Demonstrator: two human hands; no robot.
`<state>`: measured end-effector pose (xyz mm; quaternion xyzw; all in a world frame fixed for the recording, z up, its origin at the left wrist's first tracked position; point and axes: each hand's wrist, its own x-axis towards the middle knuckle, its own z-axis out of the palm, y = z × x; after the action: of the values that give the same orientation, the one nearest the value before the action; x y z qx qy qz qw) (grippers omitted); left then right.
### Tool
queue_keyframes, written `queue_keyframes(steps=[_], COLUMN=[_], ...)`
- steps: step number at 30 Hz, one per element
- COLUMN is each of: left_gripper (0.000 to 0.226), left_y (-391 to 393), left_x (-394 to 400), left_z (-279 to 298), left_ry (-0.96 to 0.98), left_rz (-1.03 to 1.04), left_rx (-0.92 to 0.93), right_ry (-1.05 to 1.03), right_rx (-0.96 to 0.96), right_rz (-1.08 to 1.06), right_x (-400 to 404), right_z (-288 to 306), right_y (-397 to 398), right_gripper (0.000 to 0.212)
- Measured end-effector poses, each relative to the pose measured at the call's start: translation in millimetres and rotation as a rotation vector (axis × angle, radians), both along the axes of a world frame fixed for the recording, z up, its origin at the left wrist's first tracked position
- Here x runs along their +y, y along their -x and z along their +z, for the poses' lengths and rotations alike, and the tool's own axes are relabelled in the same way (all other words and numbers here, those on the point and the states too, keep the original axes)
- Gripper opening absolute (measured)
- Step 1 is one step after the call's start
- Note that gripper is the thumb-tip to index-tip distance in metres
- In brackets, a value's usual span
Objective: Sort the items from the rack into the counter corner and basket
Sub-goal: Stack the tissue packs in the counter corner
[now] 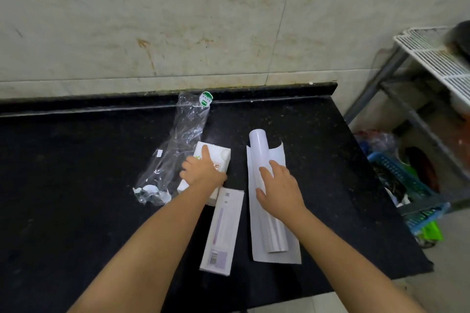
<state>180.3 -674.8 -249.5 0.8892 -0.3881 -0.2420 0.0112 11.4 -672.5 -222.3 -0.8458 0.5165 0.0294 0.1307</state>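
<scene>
On the black counter [76,173] lie several items. My left hand [202,169] rests on a white carton [216,157] with its fingers spread, index finger pointing forward. My right hand [278,189] lies flat and open on a white paper roll [264,168] that is partly unrolled, its loose sheet [256,236] flat beneath it. A long white box with a purple label [221,231] lies between my forearms. A crumpled clear plastic bag [175,145] with a green sticker stretches toward the back wall. The white wire rack [437,58] stands at the right. A blue basket [404,173] sits low beside the counter.
The counter ends at a raised back lip [254,95] against the tiled wall and at a right edge [381,185]. Under the rack are metal legs [376,94], coloured bags and green items in the basket. A dark object [461,38] sits on the rack's top.
</scene>
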Motion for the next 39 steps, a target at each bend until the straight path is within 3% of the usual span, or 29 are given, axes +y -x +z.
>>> queue_keyframes(steps=[10,17,24,33,39], left_gripper=[0.098,0.096,0.092,0.089,0.09], left_y=[-38,-88,-121,-120,-142], left_x=[32,137,308,552,648], left_z=[45,80,79,55,53], left_ry=[0.23,0.238,0.164,0.075,0.087], left_rz=[0.103,0.292,0.559,0.836,0.999], left_rx=[-0.117,-0.218,-0.279,-0.228,-0.233], right_ry=[-0.045,0.041,0.068,0.006,-0.018], right_rx=[0.002,-0.043,-0.043,-0.036,0.03], right_rz=[0.287,0.598,0.839,1.065,1.177], right_x=[-16,30,151,376,462], right_z=[-16,3,16,18,17], right_y=[-61,-126,-192,-256,-294], right_gripper=[0.054,0.048,0.049,0.043,0.045])
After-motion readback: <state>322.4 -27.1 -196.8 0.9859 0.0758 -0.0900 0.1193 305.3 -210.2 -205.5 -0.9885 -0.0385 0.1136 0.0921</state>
